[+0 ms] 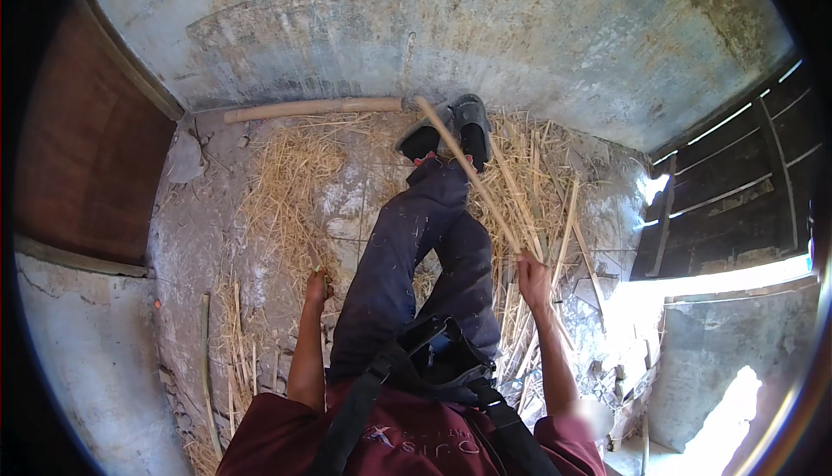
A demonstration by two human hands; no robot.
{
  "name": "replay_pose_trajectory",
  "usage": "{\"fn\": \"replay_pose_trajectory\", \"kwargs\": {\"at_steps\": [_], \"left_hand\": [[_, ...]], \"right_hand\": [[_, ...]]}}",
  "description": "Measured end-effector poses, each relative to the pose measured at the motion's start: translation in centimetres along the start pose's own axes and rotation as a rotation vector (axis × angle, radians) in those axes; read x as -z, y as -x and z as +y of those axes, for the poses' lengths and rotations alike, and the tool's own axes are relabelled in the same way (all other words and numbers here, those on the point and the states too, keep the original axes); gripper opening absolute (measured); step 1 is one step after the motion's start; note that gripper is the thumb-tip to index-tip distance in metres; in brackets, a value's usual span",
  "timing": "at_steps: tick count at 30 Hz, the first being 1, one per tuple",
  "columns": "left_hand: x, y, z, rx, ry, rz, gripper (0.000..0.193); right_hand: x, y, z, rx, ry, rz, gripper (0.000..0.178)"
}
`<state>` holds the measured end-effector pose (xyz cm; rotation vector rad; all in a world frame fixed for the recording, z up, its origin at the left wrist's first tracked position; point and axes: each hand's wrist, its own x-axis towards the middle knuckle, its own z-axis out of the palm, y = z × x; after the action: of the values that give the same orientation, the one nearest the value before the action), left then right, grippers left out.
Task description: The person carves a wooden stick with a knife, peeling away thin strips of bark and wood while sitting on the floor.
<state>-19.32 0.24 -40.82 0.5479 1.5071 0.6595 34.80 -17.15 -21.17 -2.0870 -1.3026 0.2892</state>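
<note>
Looking down in the head view, I see a dusty grey-brown floor (pixel 195 216) strewn with loose yellow straw (pixel 290 173), its far edge meeting a stained blue-grey plaster wall (pixel 364 43). A reddish-brown panel (pixel 95 129) stands along the floor's left edge; by the right edge, daylight cuts through a dark slatted wooden panel (pixel 728 190). A thick tan pole (pixel 312 110) lies along the far edge. The long, straight, light-brown stick (pixel 468 168) is right of the floor's middle, slanting from the right hand (pixel 534 278) towards the far edge and leftward, crossing before the dark shoes (pixel 468 125). The right forearm reaches forward, its fingers wrapped round the stick's near part. The left forearm points forward too, low and apart from the stick; the left hand (pixel 319 287) is curled, though I can't tell what it grips.
</note>
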Motion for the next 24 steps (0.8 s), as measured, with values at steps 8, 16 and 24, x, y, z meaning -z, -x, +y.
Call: {"fn": "replay_pose_trajectory", "kwargs": {"at_steps": [8, 16, 24], "left_hand": [[-1.2, -0.1, 1.4, -0.057, 0.029, -0.042, 0.022], [-2.0, 0.0, 3.1, -0.086, 0.029, -0.043, 0.024], [-3.3, 1.6, 4.7, -0.088, 0.029, -0.067, 0.025]], "right_hand": [[0.2, 1.5, -0.9, 0.094, -0.049, -0.199, 0.022], [2.9, 1.5, 3.9, -0.206, 0.256, 0.022, 0.037], [2.7, 2.7, 0.6, -0.085, 0.026, -0.136, 0.028]]}}
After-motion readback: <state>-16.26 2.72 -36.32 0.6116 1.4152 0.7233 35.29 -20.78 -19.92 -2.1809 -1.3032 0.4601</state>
